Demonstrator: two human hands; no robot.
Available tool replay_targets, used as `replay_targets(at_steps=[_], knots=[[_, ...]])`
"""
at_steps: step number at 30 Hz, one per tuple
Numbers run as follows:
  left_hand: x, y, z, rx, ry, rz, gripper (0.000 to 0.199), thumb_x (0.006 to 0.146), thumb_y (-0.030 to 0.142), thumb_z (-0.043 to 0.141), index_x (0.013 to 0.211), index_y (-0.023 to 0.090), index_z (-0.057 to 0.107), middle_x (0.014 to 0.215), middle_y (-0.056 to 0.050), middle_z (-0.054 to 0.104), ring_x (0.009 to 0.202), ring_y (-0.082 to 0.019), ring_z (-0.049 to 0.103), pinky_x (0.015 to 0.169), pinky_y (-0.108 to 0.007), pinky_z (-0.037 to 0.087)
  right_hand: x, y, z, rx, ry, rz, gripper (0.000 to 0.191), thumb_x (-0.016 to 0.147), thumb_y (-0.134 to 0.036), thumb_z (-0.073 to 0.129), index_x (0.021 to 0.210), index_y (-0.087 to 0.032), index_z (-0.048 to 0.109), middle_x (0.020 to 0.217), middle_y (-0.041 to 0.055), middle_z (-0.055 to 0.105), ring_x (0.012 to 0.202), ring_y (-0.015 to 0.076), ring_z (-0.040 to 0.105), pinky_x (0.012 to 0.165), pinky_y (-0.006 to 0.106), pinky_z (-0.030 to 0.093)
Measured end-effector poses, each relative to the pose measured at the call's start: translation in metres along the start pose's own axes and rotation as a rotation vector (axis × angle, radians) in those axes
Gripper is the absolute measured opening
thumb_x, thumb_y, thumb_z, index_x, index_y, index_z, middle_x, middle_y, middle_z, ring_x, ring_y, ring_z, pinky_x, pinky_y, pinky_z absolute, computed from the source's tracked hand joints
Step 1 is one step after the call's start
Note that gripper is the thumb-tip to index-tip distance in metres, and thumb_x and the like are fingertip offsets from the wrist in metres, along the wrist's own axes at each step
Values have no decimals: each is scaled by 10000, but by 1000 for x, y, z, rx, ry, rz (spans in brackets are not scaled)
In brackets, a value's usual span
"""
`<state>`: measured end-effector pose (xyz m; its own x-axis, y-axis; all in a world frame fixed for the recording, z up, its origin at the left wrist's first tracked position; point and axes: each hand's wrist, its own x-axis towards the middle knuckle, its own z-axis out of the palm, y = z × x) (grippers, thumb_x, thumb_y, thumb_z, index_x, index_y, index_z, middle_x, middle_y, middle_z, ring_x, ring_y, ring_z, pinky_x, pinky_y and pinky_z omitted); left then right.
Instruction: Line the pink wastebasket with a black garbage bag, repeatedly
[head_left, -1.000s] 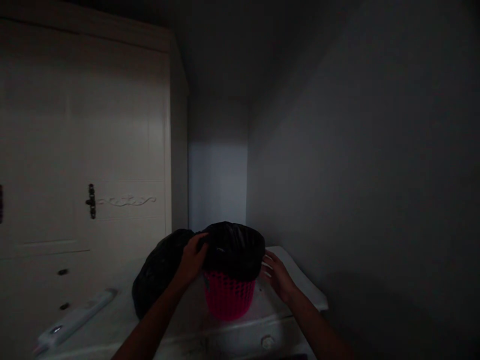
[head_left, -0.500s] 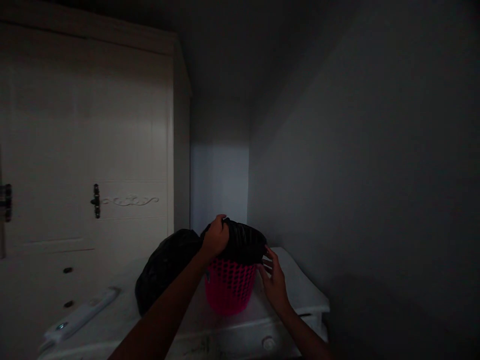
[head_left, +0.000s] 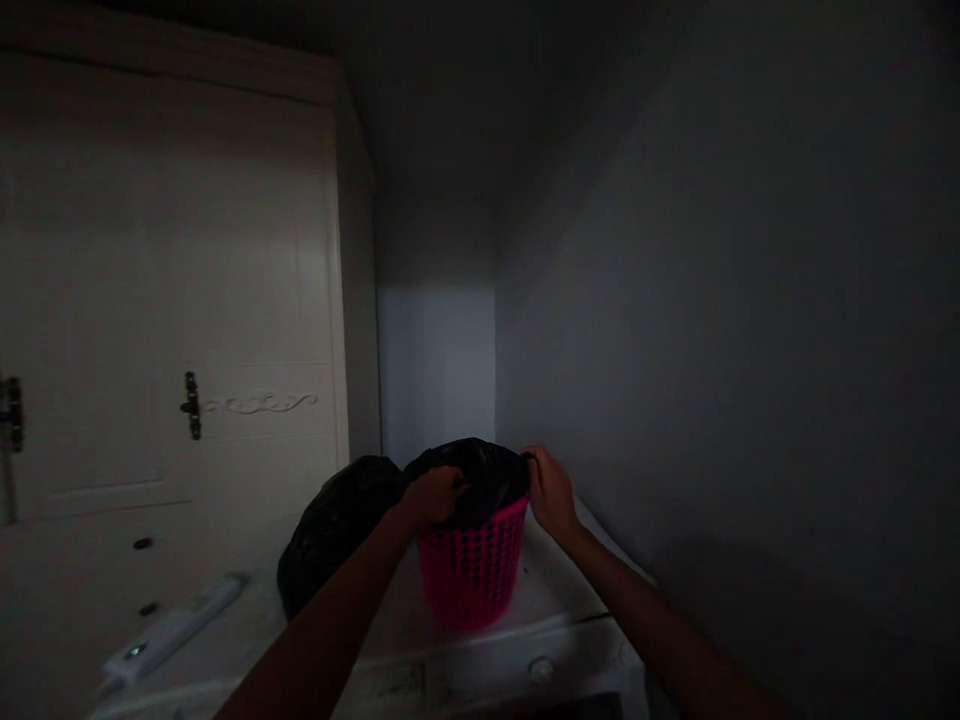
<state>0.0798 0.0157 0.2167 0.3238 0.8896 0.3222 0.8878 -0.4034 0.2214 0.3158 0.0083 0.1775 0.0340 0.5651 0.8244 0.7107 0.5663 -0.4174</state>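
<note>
A pink perforated basket (head_left: 471, 580) stands upright on a white dresser top. A black plastic bag (head_left: 487, 485) lines it and folds over its rim. My left hand (head_left: 436, 495) is closed on the bag at the left of the rim, fingers partly hidden against the dark plastic. At the right side of the rim, my right hand (head_left: 551, 490) pinches the bag's edge. Left of the basket rests a second, bulging black bag (head_left: 334, 535), partly behind my left forearm.
The white dresser (head_left: 547, 590) has a round drawer knob (head_left: 541, 669). A long white power strip (head_left: 176, 625) lies on its left part. A white wardrobe (head_left: 255, 270) rises on the left, and a grey wall (head_left: 720, 350) borders the right. The light is dim.
My right hand has risen to the rim and closed on the bag's edge. My left hand has dropped slightly. The bag now sits lower around the rim, and the basket appears slightly further right.
</note>
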Motion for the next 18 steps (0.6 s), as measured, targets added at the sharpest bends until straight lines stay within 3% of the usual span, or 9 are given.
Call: replay_targets(at_steps=[3, 7, 10, 13, 16, 18], knots=[[0, 1, -4, 17, -19, -5, 324, 993, 370, 472, 995, 208, 753, 1102, -123, 780, 1035, -252, 727, 874, -330, 516, 25, -2, 1, -196, -171, 92, 353, 1075, -339, 312, 1093, -221, 644, 933, 83, 748, 854, 228, 700, 737, 305, 461], [-2, 2, -9, 23, -17, -23, 310, 979, 295, 459, 933, 202, 751, 1050, -116, 790, 1003, -235, 733, 848, -310, 505, 55, 6, 3, -412, -288, 168, 359, 1073, -383, 361, 1113, -196, 665, 941, 141, 769, 846, 248, 712, 716, 302, 459], [-5, 4, -9, 21, 1, -50, 306, 982, 330, 467, 937, 211, 746, 1052, -109, 792, 1012, -242, 735, 834, -310, 501, 75, 15, 13, -245, -371, 109, 251, 994, -189, 461, 1100, -175, 688, 1033, 138, 778, 934, 225, 704, 814, 296, 487], [-9, 8, -7, 13, 32, -73, 335, 1001, 387, 444, 996, 232, 741, 1090, -103, 788, 1039, -256, 733, 821, -321, 506, 92, 12, 31, -62, -418, 52, 399, 820, -13, 490, 1100, -188, 713, 1135, 84, 777, 1040, 191, 690, 939, 291, 495], [-12, 13, -5, -16, 84, -73, 338, 1006, 409, 442, 1054, 240, 731, 1129, -105, 778, 1089, -272, 722, 867, -349, 510, 104, -14, 52, 236, -452, 35, 391, 808, -55, 475, 1050, -206, 743, 1151, 51, 777, 1089, 183, 680, 1017, 327, 487], [-13, 18, -4, -28, 120, -93, 334, 1000, 412, 451, 1054, 228, 724, 1128, -120, 773, 1096, -291, 720, 893, -375, 513, 110, -42, 62, 528, -490, 88, 296, 856, -170, 498, 1009, -200, 749, 1084, 52, 784, 1026, 191, 690, 977, 354, 507]])
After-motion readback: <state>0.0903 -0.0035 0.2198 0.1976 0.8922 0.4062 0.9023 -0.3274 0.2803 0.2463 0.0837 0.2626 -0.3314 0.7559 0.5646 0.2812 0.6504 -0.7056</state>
